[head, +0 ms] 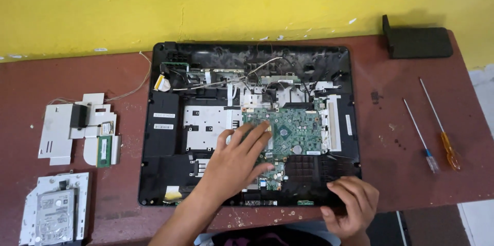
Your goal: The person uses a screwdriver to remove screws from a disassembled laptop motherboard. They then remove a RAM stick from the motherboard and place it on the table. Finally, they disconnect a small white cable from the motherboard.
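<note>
From the head view, your left hand (241, 159) lies flat with fingers spread on the green board (289, 134) inside the open black case (160, 138), gripping nothing; its palm hides the board's near left part. Your right hand (351, 203) curls over the case's near right edge, fingers together on the rim; what lies under the fingers is hidden, and the wrist is cut off by the picture's bottom. The case sits mid-tabletop (391, 138), its far part a tangle of wires (257, 74) too fine to sort out. On the left lie white brackets (62, 130) with a small green module (104, 152), and a drive (54, 215) whose near end is cut off. On the right, two screwdrivers (437, 128) lie side by side; a black block (416, 40) stands at the far right.
</note>
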